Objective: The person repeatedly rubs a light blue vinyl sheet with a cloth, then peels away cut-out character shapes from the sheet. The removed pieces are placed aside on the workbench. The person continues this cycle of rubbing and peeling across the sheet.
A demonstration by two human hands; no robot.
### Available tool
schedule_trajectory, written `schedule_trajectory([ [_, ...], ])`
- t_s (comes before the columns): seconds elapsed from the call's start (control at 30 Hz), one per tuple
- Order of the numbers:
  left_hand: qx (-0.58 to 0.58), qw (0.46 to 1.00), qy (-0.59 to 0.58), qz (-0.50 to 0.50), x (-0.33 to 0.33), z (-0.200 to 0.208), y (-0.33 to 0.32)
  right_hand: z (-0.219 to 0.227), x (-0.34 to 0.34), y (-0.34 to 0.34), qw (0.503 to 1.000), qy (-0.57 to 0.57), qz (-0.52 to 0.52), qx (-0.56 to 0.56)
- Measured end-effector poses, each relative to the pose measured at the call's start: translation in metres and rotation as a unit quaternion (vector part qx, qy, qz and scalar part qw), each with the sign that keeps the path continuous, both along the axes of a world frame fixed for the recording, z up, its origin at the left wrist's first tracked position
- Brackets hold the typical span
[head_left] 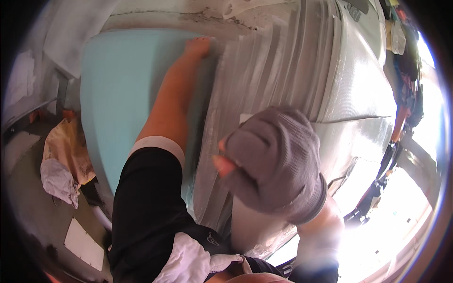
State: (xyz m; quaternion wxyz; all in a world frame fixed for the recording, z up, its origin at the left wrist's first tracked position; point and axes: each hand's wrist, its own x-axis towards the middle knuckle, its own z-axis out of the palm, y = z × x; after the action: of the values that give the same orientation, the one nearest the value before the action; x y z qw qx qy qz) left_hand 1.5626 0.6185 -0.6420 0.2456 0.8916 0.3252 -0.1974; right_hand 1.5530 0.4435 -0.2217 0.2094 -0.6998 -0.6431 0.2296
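A large flat pale-teal sheet (120, 89) stands in front of me, left of centre. My left hand (198, 45) reaches to its far upper corner, with the fingers bent over the edge; motion blurs them a little. Close to the camera, a bunched grey ribbed cloth (278, 158) hides most of my right hand (224, 165). Only reddish fingertips show at the cloth's left side, seemingly curled against it. Whether the cloth is held or worn over the hand is hard to make out. Behind it, several translucent plastic-wrapped panels (283, 61) stand on edge, packed against the teal sheet.
On the left lie a tan bag (66, 146) and a whitish cloth bag (59, 181), with a white board (85, 243) below. A cracked pale wall (184, 16) rises behind the sheets. At the far right, dark hanging items (410, 56) border a bright, overexposed area.
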Motion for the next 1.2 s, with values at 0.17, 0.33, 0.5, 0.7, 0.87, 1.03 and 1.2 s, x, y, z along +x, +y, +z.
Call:
schedule_trajectory([
  [0.17,0.08,0.996,-0.009,-0.039,0.003,-0.016,0.0,0.001,0.001,0.005,0.999,0.037,-0.016,0.004],
  [0.33,0.09,0.994,0.019,-0.056,0.015,-0.015,0.013,0.001,-0.001,0.002,0.999,0.037,-0.018,0.014],
  [0.5,0.097,0.994,0.003,-0.051,0.026,-0.016,0.019,-0.001,0.0,0.001,0.999,0.037,-0.023,0.024],
  [0.7,0.112,0.988,-0.033,-0.102,0.006,-0.013,0.025,0.002,0.002,0.004,1.0,0.017,-0.02,0.0],
  [0.87,0.101,0.991,-0.06,-0.058,-0.036,0.019,0.012,0.001,-0.001,0.004,0.998,0.015,-0.045,0.038],
  [1.03,0.22,0.945,-0.242,-0.023,-0.168,0.091,0.006,0.003,-0.002,0.004,0.997,0.017,-0.043,0.06],
  [1.2,0.039,0.897,-0.312,0.311,-0.313,0.158,-0.058,0.007,-0.011,0.003,0.986,0.101,-0.131,-0.02],
])
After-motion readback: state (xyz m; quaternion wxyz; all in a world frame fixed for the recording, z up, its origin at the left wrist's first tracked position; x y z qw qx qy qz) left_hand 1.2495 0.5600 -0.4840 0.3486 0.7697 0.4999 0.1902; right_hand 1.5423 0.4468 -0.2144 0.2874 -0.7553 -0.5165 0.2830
